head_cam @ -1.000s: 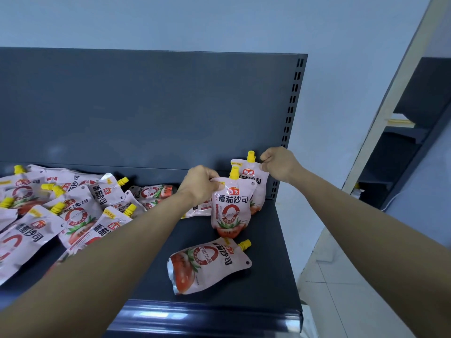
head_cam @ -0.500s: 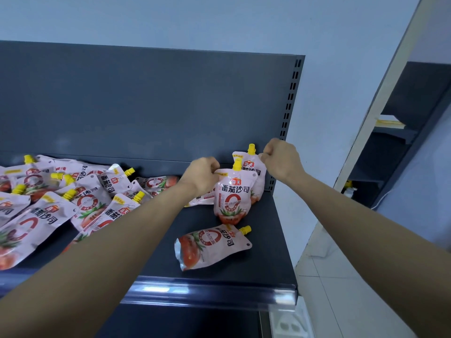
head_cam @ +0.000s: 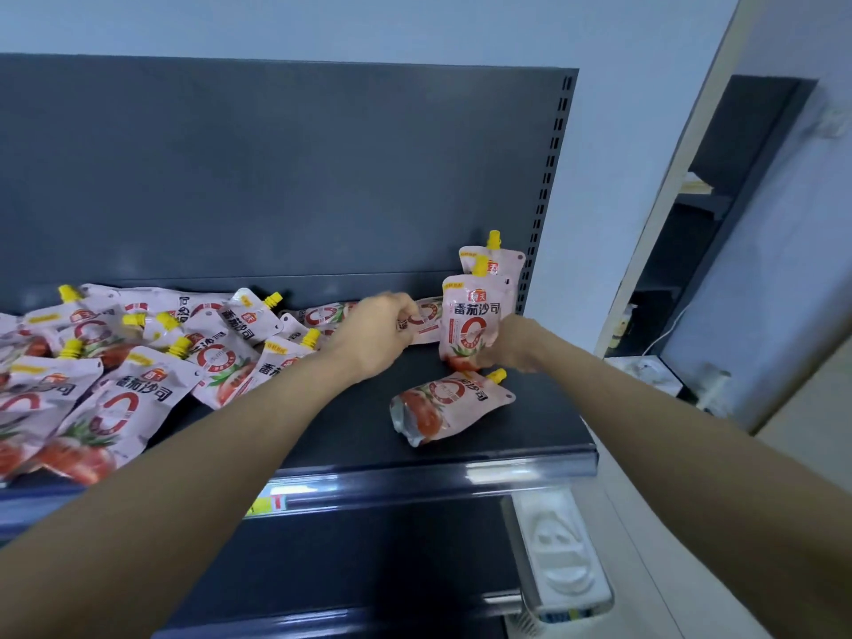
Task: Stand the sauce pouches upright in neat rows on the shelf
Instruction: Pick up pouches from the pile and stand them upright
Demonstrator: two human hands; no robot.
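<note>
Both hands had dropped from the pouch tops. The right hand point(head_cam: 511, 345) pinched the lower corner of the upright pink, yellow-capped sauce pouch point(head_cam: 475, 315) on the dark metal shelf point(head_cam: 530, 426). The blurred left hand point(head_cam: 380, 334) curled at a flat-lying pouch point(head_cam: 422, 322) just left of it, its grip unclear.

place: shop | evidence: slotted gondola shelf point(head_cam: 461, 435), price strip point(head_cam: 272, 502), sauce pouches point(head_cam: 138, 394)

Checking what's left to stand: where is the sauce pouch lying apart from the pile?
Head view: the lying pouch is flat at the right end of the shelf, in front of the front upright pouch and the right hand.
</note>
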